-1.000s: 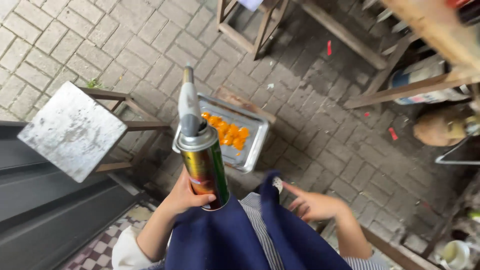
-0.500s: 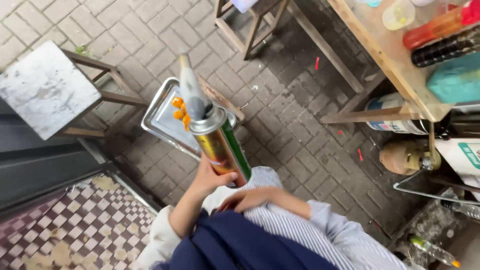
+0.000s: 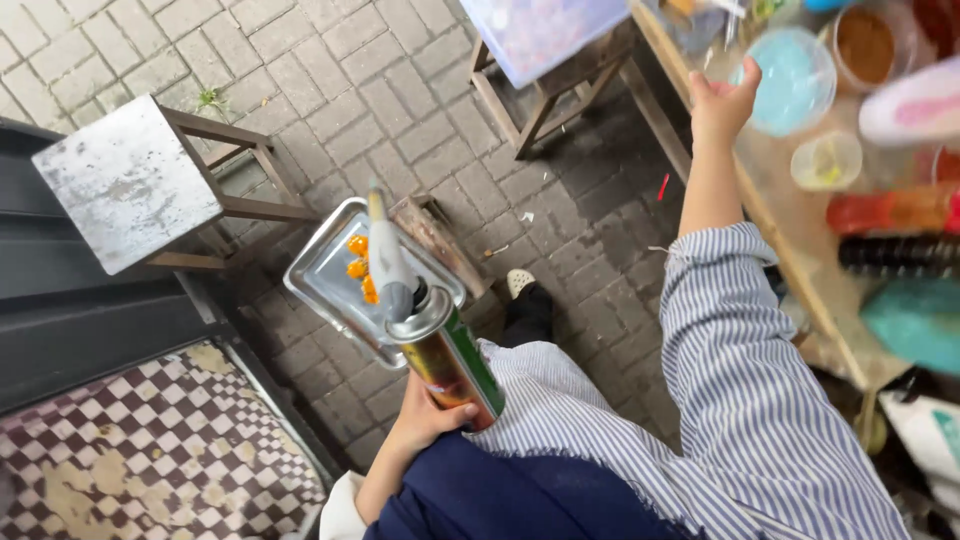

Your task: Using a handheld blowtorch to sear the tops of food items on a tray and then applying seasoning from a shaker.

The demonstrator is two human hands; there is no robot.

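My left hand (image 3: pixel 425 420) has its fingers wrapped around the base of a gas canister (image 3: pixel 450 362) with a torch nozzle (image 3: pixel 385 255), held over a metal tray (image 3: pixel 330 280) of orange pieces. Farther off, my right hand (image 3: pixel 722 100) reaches to the tabletop (image 3: pixel 790 240), fingers loose and empty, near a blue-lidded tub (image 3: pixel 795 80).

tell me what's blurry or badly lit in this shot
Head view: right hand and the table's containers are smeared by motion blur; left hand and gas canister stay fairly sharp; daylight is soft and even, no hard shadows.
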